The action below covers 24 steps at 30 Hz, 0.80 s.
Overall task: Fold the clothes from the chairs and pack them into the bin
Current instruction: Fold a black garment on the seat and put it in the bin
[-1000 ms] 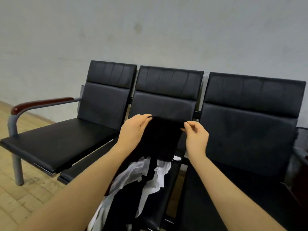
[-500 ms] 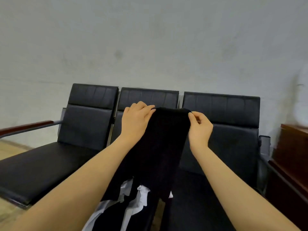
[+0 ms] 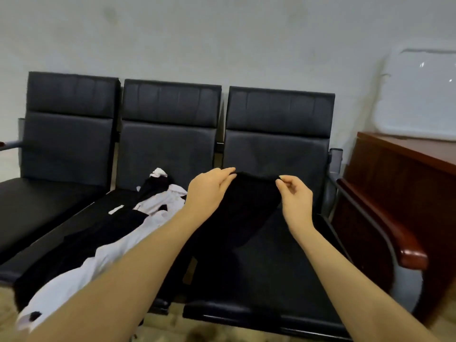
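Chairs in a row, desk at right

Three chairs point(image 3: 170, 134) span the frame's middle; clothes point(image 3: 138, 218) lie on the centre seat, a garment point(image 3: 244, 208) over the right seat, desk point(image 3: 404, 183) far right.

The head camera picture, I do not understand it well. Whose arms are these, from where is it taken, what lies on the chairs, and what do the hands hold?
There is no machine here. The picture comes from a wide-angle camera worn on a person's head, looking forward and down, so the two bare arms are that person's own.

Both hands hold up one black garment by its top edge: the left hand pinches one corner and the right hand pinches the other. The cloth hangs down over the right seat.

In front stands a row of three black chairs against a grey wall. On the middle seat lies a loose pile of black and white clothes, not yet folded. At the right stands a wooden cabinet with a whitish tray-like object leaning on the wall.
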Motion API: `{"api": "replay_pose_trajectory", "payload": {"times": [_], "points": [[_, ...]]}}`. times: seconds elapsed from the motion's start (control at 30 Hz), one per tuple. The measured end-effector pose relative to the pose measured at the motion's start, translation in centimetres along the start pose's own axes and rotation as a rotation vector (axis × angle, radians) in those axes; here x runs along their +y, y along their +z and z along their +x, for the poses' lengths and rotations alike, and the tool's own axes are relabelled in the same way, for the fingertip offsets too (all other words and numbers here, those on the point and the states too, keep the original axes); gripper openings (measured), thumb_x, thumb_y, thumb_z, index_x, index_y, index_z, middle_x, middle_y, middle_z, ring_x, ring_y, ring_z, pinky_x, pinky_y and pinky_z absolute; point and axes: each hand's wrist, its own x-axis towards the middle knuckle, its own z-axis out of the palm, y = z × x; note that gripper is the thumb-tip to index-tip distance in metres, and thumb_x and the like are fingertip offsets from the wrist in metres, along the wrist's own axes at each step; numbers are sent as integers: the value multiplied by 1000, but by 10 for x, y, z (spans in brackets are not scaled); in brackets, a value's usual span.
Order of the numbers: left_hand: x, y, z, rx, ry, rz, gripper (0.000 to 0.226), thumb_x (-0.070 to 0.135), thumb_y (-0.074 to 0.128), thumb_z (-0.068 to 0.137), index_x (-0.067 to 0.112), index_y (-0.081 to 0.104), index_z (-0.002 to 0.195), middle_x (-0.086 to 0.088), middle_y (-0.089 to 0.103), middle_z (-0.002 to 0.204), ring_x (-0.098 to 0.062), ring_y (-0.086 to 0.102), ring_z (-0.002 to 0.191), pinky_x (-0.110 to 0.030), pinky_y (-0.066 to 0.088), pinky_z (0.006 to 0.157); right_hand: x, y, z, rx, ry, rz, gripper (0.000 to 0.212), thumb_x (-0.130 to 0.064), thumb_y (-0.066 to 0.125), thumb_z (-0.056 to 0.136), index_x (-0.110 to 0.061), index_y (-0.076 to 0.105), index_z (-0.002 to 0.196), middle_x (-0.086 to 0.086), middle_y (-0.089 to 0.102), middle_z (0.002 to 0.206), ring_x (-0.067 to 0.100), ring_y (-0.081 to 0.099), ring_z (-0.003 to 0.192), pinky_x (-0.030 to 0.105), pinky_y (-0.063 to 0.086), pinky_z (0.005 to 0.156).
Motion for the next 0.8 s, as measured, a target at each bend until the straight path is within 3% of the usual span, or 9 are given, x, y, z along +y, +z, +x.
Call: {"api": "replay_pose_trajectory", "payload": {"times": [0.23, 0.43, 0.57, 0.67, 0.73, 0.8], "points": [[-30, 45, -96, -480, -127, 59, 40, 37, 39, 100, 19, 52, 134, -2, 57, 120, -21, 54, 110, -32, 39, 95, 82, -8, -58, -194, 197, -190, 16, -11, 52, 95, -17, 65, 103, -3, 62, 85, 10, 57, 76, 12, 46, 69], [-98, 38, -151, -616, -274, 358, 48, 40, 37, 99, 21, 37, 144, -4, 32, 150, -21, 29, 137, -36, 20, 110, 114, 34, -89, -410, 213, -377, 13, -22, 56, 94, -23, 64, 105, -10, 59, 96, 7, 56, 90, 38, 47, 95], [-136, 35, -163, -569, -281, 493, 52, 40, 39, 98, 17, 32, 145, -10, 25, 154, -26, 20, 143, -39, 16, 113, 122, 75, -99, -535, 162, -454, 17, -26, 59, 92, -24, 65, 108, -14, 59, 98, 7, 57, 95, 42, 40, 101], [-164, 32, -168, -508, -335, 528, 51, 35, 55, 93, 11, 46, 137, -19, 48, 136, -37, 45, 125, -47, 31, 103, 127, 106, -102, -591, 120, -499, 22, -30, 58, 93, -23, 63, 113, -11, 61, 110, 8, 56, 103, 40, 34, 105], [-181, 29, -174, -509, -290, 539, 48, 29, 70, 82, 10, 59, 125, -17, 65, 102, -37, 62, 88, -47, 46, 82, 130, 126, -104, -668, 111, -540, 32, -36, 57, 93, -23, 58, 123, -10, 60, 121, 10, 54, 112, 33, 25, 108], [-195, 26, -181, -497, -186, 558, 49, 20, 85, 63, 11, 69, 108, -10, 63, 73, -30, 59, 59, -39, 50, 61, 134, 142, -111, -775, 96, -610, 47, -44, 55, 92, -25, 47, 134, -8, 55, 129, 11, 47, 120, 27, 15, 103]]}}
